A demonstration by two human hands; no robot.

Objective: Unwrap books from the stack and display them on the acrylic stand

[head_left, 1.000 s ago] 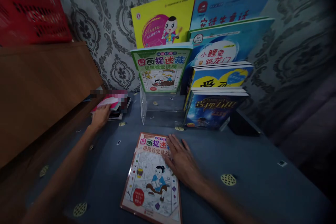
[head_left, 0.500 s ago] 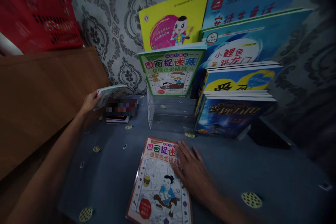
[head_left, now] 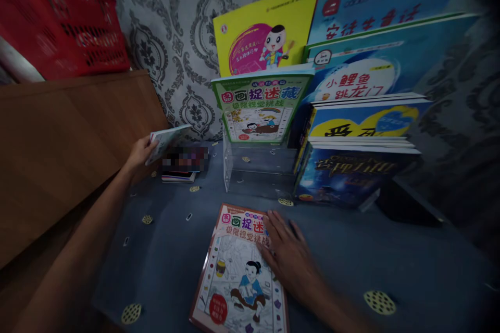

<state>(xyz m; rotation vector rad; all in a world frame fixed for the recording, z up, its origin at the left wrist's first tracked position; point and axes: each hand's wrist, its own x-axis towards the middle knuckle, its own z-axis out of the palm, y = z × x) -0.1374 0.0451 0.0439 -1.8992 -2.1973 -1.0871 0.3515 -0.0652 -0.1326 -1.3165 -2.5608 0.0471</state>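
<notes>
At the left, my left hand (head_left: 141,153) grips the edge of a pale thin book (head_left: 167,140), held tilted above a small stack of books (head_left: 179,177). My right hand (head_left: 287,250) lies flat, fingers stretched out, over the upper right part of a brown-bordered picture book (head_left: 230,281) on the table. Behind it, a clear stand (head_left: 258,177) bears a green-bordered book (head_left: 258,119) with a yellow book (head_left: 242,26) at its back. To the right stand several more books, a dark blue one (head_left: 344,177) in front.
A red plastic basket (head_left: 89,36) sits on a wooden cabinet (head_left: 78,130) at the left. Patterned wallpaper (head_left: 203,21) rises behind. A dark wedge-shaped object (head_left: 410,205) stands right of the books on the grey tablecloth (head_left: 156,265).
The whole view has shifted slightly, so everything appears a little further right. Both hands keep nearly the same place relative to the books.
</notes>
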